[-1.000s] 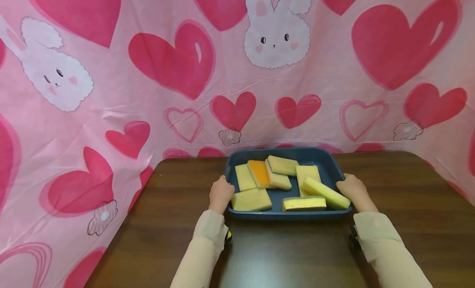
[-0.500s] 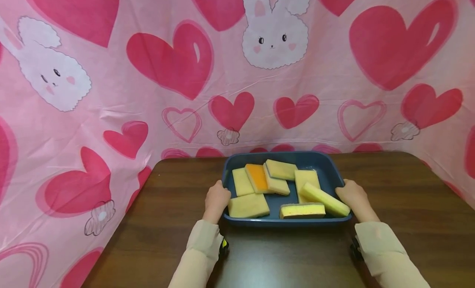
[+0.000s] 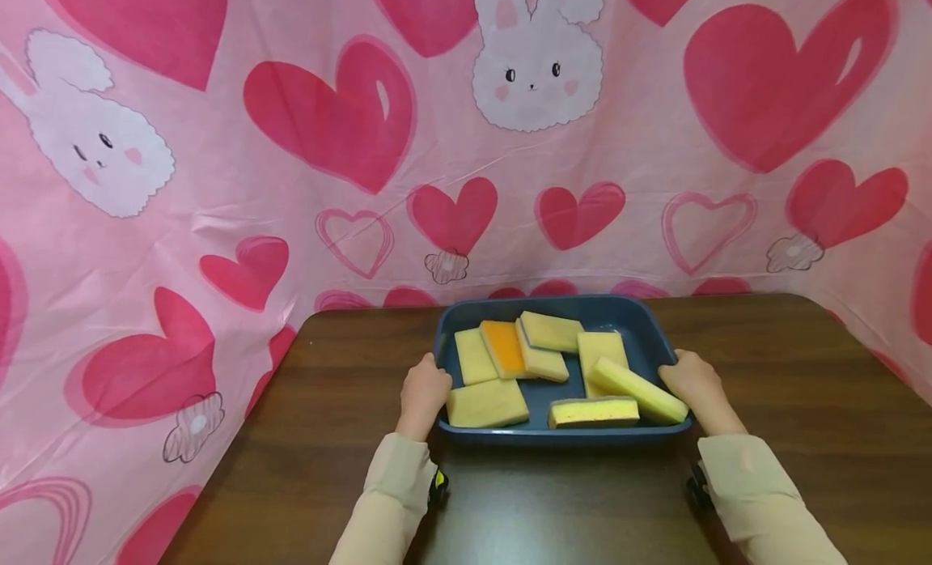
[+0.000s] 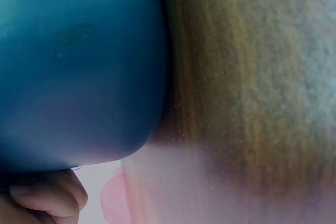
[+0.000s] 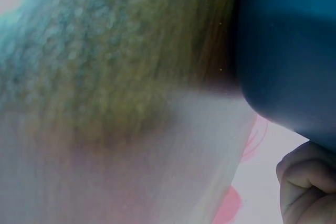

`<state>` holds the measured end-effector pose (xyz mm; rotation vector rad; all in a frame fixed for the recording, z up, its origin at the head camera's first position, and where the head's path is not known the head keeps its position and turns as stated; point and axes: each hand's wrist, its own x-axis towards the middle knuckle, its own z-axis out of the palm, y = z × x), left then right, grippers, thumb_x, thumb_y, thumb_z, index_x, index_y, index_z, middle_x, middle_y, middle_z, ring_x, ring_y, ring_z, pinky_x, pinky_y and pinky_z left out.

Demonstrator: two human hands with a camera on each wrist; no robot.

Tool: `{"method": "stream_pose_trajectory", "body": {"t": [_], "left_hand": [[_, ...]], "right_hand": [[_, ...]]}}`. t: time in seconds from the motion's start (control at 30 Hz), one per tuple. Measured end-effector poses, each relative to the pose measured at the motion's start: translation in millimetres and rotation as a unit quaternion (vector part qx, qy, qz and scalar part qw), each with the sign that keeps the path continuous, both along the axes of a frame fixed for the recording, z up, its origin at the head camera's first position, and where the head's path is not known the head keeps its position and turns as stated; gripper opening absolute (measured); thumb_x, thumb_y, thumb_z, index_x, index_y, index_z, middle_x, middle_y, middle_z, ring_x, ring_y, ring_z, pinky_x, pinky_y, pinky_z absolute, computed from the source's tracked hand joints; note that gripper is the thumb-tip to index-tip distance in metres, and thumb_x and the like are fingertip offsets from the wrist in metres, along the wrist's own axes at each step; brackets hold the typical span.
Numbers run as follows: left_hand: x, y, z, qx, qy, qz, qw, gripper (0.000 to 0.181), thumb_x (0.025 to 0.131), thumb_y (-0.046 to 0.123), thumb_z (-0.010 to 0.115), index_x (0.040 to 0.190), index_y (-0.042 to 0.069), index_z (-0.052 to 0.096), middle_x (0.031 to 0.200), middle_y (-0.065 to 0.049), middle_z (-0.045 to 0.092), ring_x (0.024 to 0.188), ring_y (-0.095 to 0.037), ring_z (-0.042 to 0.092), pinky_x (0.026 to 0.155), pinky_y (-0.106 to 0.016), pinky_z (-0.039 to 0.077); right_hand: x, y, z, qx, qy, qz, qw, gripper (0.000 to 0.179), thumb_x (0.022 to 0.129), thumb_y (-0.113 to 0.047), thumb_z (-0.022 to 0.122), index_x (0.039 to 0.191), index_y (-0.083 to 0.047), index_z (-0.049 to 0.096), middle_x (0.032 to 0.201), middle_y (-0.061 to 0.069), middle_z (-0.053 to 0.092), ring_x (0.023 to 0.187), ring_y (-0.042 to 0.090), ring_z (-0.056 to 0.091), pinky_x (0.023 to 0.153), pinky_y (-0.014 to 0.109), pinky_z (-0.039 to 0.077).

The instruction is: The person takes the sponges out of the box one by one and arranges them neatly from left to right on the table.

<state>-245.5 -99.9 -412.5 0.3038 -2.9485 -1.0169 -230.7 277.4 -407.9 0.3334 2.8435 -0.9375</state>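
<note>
A blue rectangular tray (image 3: 564, 437) is held at its two short sides. My left hand (image 3: 424, 395) grips the left edge, and my right hand (image 3: 699, 387) grips the right one. Inside lie several sponges: an orange-topped one (image 3: 502, 346), pale yellow ones such as the front-left sponge (image 3: 488, 405), and a bright yellow sponge standing on its side (image 3: 593, 412). A long yellow sponge (image 3: 641, 391) leans at the right front corner. In the left wrist view, curled fingers (image 4: 50, 198) meet the tray's side; the right wrist view shows curled fingers (image 5: 307, 182) beneath its edge.
A brown wood-grain table (image 3: 320, 435) spreads under and around the tray. Behind it and at the left hangs a pink cloth (image 3: 349, 249) with hearts and rabbits, close to the table's back edge.
Between the first two frames, the tray and both hands shift slightly toward the lower edge of the head view. Since then they have stayed nearly still, with both hands gripping the tray throughout.
</note>
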Motion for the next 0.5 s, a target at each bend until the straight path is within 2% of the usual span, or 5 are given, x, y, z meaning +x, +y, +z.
{"method": "stream_pose_trajectory", "body": {"t": [0.3,0.5], "left_hand": [[-2.3,0.6,1.4,0.001,-0.008,0.005,1.0,0.036,0.092,0.017,0.05,0.122,-0.002,0.052,0.109,-0.023,0.065,0.082,-0.029,0.059,0.076,-0.046,0.051],[-1.5,0.5,1.8,0.003,-0.011,0.001,0.9999,0.034,0.092,0.016,0.051,0.12,-0.003,0.053,0.106,-0.023,0.065,0.078,-0.028,0.058,0.073,-0.045,0.051]], "right_hand": [[-1.6,0.2,1.6,0.001,0.002,0.0,1.0,0.049,0.086,-0.018,0.043,0.121,0.016,0.048,0.116,0.038,0.054,0.092,0.043,0.055,0.078,0.049,0.044],[-0.9,0.3,1.8,0.006,-0.007,0.005,0.9999,0.051,0.087,-0.018,0.042,0.123,0.017,0.045,0.12,0.039,0.051,0.096,0.045,0.055,0.082,0.053,0.044]]}}
